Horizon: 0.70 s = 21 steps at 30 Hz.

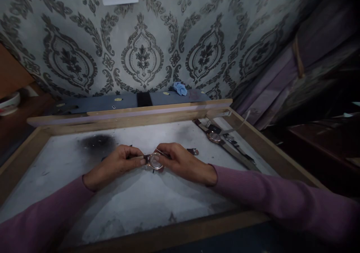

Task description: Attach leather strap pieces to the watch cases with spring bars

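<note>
A round wristwatch [155, 160] with a rose-gold rim and a dark strap is held between both hands above the white work surface. My left hand [119, 165] pinches the strap close to the left side of the case. On the right, my right hand [180, 161] grips the case edge, its thumb over the face. A thin metallic piece shows at the right fingertips, too small to identify. The strap's buckle end [193, 151] shows beyond my right hand.
More watches [215, 136] with straps lie at the tray's right side, near a curved clear strip [242, 122]. A wooden rim [281, 163] borders the white surface. Behind it, a crumpled blue cloth [180, 89] rests on a ledge. A bowl [9, 104] stands far left.
</note>
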Each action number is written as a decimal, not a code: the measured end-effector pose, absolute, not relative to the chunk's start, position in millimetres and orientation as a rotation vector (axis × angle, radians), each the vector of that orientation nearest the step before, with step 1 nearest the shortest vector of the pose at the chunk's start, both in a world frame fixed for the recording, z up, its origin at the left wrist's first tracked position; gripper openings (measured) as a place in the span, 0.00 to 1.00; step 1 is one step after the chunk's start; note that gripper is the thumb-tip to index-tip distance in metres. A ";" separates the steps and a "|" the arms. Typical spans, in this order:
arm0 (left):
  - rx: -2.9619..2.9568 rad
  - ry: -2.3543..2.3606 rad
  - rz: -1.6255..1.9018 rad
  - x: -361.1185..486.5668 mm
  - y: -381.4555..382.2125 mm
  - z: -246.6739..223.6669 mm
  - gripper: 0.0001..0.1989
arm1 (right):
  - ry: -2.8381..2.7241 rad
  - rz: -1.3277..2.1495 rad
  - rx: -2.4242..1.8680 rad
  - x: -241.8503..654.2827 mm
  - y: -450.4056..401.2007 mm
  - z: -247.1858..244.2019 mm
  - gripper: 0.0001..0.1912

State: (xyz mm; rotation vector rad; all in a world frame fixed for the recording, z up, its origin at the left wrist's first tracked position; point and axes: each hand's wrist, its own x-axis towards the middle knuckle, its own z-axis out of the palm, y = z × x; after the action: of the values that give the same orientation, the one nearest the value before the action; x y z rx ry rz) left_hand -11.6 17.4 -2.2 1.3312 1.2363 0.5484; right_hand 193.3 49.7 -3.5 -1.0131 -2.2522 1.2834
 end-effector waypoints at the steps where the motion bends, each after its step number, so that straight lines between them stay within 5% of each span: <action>1: 1.323 1.241 0.550 -11.7 17.2 -2.1 0.14 | -2.255 1.276 -1.012 193.2 49.5 -3.2 0.11; 21: 1.337 1.273 0.538 -12.6 15.6 -1.5 0.13 | -2.247 1.197 -0.983 192.1 48.9 -2.7 0.11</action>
State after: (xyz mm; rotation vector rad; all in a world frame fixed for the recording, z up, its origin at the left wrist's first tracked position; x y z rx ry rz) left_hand -12.6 15.6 -1.5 1.3373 1.2731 0.5384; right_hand 192.1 48.9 -2.7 -0.9825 -2.2474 1.1972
